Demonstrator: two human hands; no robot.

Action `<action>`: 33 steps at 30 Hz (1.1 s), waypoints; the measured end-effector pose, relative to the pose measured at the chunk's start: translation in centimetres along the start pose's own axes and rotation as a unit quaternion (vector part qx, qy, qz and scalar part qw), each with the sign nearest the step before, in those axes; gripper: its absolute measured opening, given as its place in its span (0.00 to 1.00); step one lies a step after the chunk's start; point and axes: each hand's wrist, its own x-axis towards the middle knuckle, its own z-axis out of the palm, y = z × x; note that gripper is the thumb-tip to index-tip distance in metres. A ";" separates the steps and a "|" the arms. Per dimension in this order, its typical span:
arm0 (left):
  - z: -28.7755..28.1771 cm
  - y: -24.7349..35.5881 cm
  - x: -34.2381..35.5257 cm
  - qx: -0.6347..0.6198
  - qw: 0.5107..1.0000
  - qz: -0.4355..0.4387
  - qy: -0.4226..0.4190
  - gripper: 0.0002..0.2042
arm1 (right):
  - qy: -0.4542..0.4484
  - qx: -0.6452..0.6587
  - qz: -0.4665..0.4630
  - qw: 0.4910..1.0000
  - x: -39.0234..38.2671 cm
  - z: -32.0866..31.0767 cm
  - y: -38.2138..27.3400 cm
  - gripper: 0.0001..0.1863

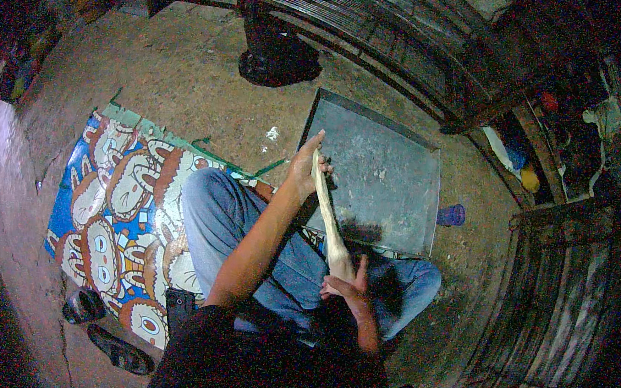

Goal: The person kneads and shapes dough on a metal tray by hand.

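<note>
My left hand [309, 165] is closed on the narrow upper end of a long, cream-coloured length of material [329, 216], raised over a square dark metal tray [390, 170]. Its lower end widens into a pale mass, and my right hand [347, 285] grips it there, above my crossed legs in blue jeans. I cannot make out whether the material is dough, fibre or something else. The tray lies on the floor just beyond my knees.
A cartoon-patterned mat [117, 211] lies at my left, with a phone [179, 308] and dark sandals [116, 346] nearby. A black bag [276, 60], a purple cup [451, 215] and slatted benches [546, 301] surround the tray and my seat on the concrete floor [211, 74].
</note>
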 end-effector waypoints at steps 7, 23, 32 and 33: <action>-1.0 0.2 0.9 -0.049 0.997 0.029 -0.050 0.24 | 0.050 -0.195 -0.072 0.977 0.3 -4.6 -2.4 0.38; 3.9 -5.2 -2.6 0.012 0.905 -0.011 -0.425 0.38 | -0.018 -0.519 -0.296 0.802 1.9 -5.1 -16.7 0.27; 0.9 -8.6 -2.4 -0.078 0.882 -0.124 -0.449 0.39 | -0.009 -0.516 -0.486 0.705 8.6 1.9 -18.2 0.25; 1.2 -8.4 -2.8 -0.096 0.871 -0.124 -0.466 0.39 | 0.028 -0.517 -0.499 0.695 8.8 2.1 -17.9 0.24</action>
